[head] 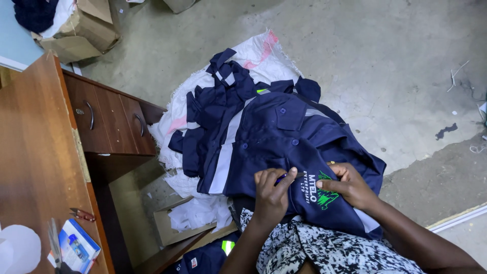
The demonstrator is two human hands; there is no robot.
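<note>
A person bends over a dark blue work jacket (pixel 284 152) spread across their lap. The left hand (pixel 271 190) is curled tight around a slim blue pen-like tool (pixel 289 176), its tip pointing toward the white and green embroidered emblem (pixel 318 190) on the cloth. The right hand (pixel 350 185) lies half open and flat on the jacket just beside that emblem, fingers pressing the fabric down, gripping nothing.

Beyond the knees, more dark blue garments (pixel 218 111) with pale grey stripes are heaped on a white woven sack (pixel 258 56) spread on the concrete floor (pixel 385 61).

Under the desk's near edge sits an open cardboard box (pixel 170 223) holding white cloth (pixel 198 213). By the desk's far corner, a second cardboard box (pixel 86 30) on the floor holds dark and white fabric.

On the wooden desk (pixel 35 152), at its near corner, lie a small blue box (pixel 76 248), small red-handled snips (pixel 82 215) and a white rounded object (pixel 18 248). Two drawers (pixel 111 122) with curved metal handles face the garment pile.
</note>
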